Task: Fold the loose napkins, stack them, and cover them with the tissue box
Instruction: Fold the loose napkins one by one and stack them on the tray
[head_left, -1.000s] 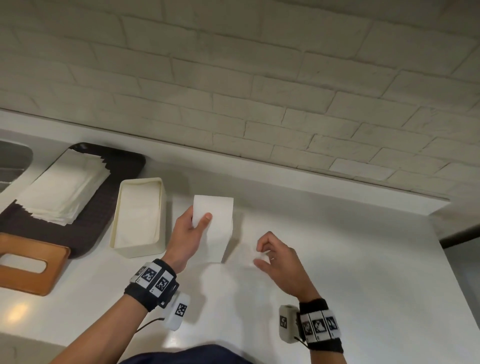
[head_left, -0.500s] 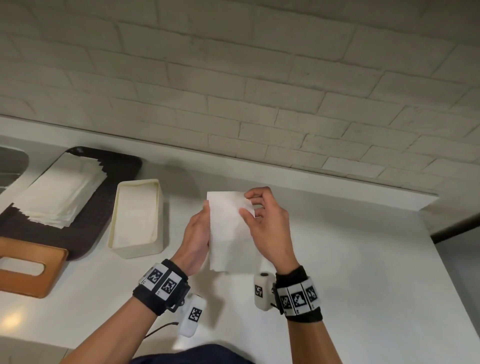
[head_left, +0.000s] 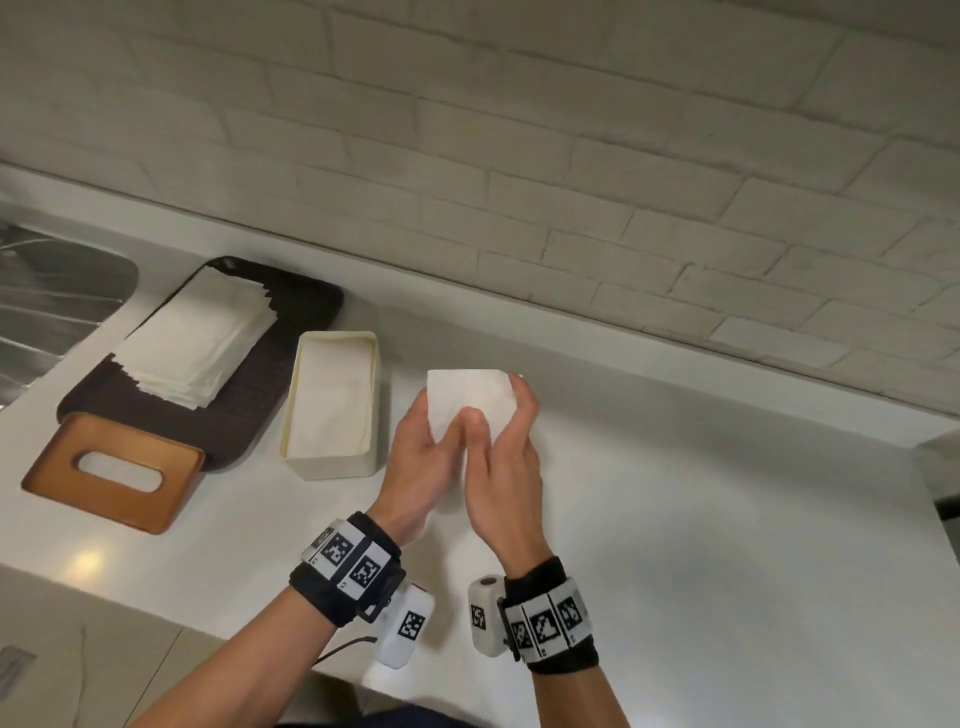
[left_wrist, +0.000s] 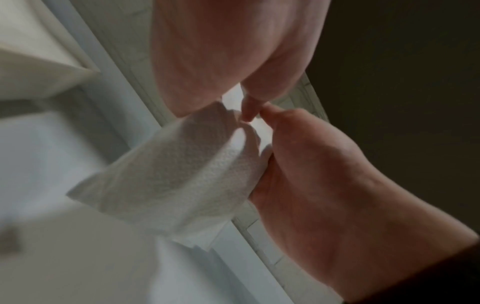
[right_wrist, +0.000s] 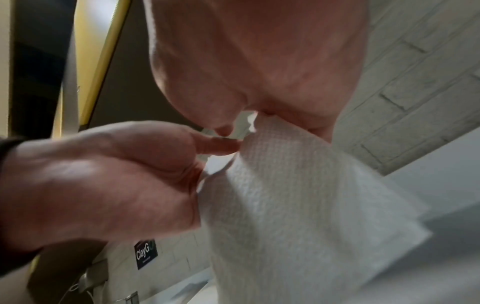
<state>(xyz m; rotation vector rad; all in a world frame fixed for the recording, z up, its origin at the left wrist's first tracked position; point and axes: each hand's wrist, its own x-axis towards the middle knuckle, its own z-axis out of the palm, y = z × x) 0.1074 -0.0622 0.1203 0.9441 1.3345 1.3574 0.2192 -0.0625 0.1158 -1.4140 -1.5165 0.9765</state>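
Observation:
A white napkin is held up above the counter, pinched between both hands. My left hand grips its left edge with the thumb in front. My right hand holds its right side, fingers curled behind. In the wrist views the napkin hangs doubled over from the fingertips. A stack of loose napkins lies on a dark tray. A cream box base with folded napkins inside stands left of my hands. The brown tissue box cover lies at the front left.
A steel sink is at the far left. A white brick wall runs along the back of the white counter. The counter's front edge passes under my forearms.
My right hand rose from the counter and took the napkin's top beside the left hand. The napkin, which hung long from the left hand, now shows shorter between both hands.

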